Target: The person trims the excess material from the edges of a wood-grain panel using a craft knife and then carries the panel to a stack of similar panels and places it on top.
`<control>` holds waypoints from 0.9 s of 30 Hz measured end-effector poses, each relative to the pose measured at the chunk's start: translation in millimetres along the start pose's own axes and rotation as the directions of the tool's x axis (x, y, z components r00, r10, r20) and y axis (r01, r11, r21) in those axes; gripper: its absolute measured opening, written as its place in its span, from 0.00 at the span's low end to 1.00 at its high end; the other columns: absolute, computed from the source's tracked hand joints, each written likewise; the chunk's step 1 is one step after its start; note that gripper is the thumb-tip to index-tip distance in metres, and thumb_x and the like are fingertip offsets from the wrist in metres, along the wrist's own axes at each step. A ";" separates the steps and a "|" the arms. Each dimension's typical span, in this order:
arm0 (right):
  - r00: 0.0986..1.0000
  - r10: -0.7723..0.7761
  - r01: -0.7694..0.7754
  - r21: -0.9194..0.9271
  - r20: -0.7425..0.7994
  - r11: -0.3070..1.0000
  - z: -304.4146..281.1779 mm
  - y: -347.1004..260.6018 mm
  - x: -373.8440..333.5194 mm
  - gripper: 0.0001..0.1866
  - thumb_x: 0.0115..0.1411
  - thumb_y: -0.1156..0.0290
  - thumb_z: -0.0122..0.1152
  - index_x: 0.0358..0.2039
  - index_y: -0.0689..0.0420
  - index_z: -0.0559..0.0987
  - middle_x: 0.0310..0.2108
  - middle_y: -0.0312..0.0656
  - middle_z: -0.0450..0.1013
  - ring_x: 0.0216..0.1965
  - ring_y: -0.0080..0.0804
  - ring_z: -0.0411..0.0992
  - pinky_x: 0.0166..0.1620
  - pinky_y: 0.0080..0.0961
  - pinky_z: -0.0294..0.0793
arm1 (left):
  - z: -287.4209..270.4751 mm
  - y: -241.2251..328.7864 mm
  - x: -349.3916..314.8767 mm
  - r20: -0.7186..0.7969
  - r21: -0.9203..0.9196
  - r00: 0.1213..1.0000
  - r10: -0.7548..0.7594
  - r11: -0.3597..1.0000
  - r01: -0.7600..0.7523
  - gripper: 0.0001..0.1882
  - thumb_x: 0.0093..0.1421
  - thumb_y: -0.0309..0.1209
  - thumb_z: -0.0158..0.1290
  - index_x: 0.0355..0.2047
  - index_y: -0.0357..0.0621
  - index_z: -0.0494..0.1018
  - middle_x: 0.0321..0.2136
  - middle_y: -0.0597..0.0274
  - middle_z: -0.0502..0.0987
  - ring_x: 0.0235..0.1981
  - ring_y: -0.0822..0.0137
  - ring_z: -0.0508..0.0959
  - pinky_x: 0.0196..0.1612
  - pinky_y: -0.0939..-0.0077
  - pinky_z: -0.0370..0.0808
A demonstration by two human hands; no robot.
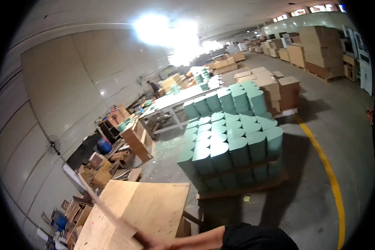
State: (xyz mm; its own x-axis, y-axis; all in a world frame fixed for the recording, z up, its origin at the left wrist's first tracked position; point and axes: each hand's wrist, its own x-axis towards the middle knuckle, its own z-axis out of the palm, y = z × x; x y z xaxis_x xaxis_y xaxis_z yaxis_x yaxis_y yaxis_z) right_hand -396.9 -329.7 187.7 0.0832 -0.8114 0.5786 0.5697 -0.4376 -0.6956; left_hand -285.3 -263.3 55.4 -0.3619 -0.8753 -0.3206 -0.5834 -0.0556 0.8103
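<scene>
My right arm, in a black sleeve, comes in at the lower edge. My right hand is partly cut off by that edge and blurred; it looks closed around the near end of a long, thin, pale wooden strip. The strip slants up and to the left from the hand. It crosses above a light plywood tabletop, and its far end reaches past the table's left side. My left hand is not in the picture.
Ahead stands a pallet stacked with green round-ended panels. Wood scraps are heaped at the left near a blue drum. A long white-topped table lies beyond, with a person near it. A yellow floor line runs along the right.
</scene>
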 end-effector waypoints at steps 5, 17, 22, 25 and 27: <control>0.914 0.206 -0.093 0.314 -0.350 0.945 -178.0 -18.8 -26.0 0.30 0.54 0.55 0.54 0.54 0.57 0.66 0.43 0.40 0.71 0.47 0.30 0.67 0.49 0.31 0.67 | 21.2 13.5 29.2 0.071 0.102 0.997 0.038 0.994 -0.045 0.27 0.60 0.41 0.49 0.56 0.52 0.53 0.50 0.53 0.61 0.48 0.61 0.64 0.55 0.67 0.48; 0.319 0.550 0.083 0.601 -0.772 0.795 -273.9 50.6 -209.7 0.33 0.57 0.40 0.40 0.51 0.55 0.69 0.48 0.45 0.69 0.51 0.47 0.65 0.53 0.50 0.61 | 1.5 -25.4 -12.6 -0.074 0.088 0.981 -0.177 0.979 0.183 0.32 0.60 0.40 0.48 0.63 0.54 0.51 0.58 0.50 0.60 0.55 0.58 0.64 0.64 0.63 0.47; 0.321 0.595 0.033 0.637 -0.736 0.770 -244.5 78.6 -242.1 0.31 0.59 0.43 0.35 0.51 0.52 0.69 0.50 0.44 0.68 0.52 0.49 0.64 0.54 0.53 0.60 | 3.2 7.5 -66.1 -0.222 -0.397 0.879 -0.421 0.863 0.313 0.29 0.60 0.42 0.47 0.60 0.55 0.57 0.52 0.57 0.65 0.49 0.63 0.68 0.53 0.64 0.60; 0.353 0.704 -0.027 0.745 -0.616 0.666 -239.7 109.5 -257.8 0.29 0.59 0.45 0.33 0.51 0.51 0.69 0.50 0.43 0.68 0.52 0.46 0.64 0.54 0.49 0.61 | 1.5 25.9 -102.4 -0.211 -0.697 0.771 -0.601 0.646 0.313 0.27 0.60 0.42 0.47 0.59 0.56 0.60 0.49 0.62 0.68 0.45 0.66 0.70 0.47 0.65 0.67; 0.419 0.764 -0.101 0.811 -0.491 0.577 -223.3 123.2 -245.3 0.28 0.61 0.47 0.31 0.52 0.50 0.69 0.50 0.41 0.68 0.52 0.40 0.64 0.54 0.44 0.62 | -7.4 27.4 -126.5 -0.037 -0.828 0.808 -0.588 0.470 0.304 0.29 0.55 0.44 0.53 0.57 0.57 0.63 0.38 0.71 0.73 0.34 0.66 0.75 0.34 0.67 0.73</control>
State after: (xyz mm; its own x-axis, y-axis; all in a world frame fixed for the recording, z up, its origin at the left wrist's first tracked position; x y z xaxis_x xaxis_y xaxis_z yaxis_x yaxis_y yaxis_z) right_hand -529.7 -271.1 -135.0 0.0686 -0.8647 -0.4975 0.9829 0.1439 -0.1146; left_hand -250.2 -157.6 121.7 0.0778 -0.6925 -0.7172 0.2178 -0.6902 0.6901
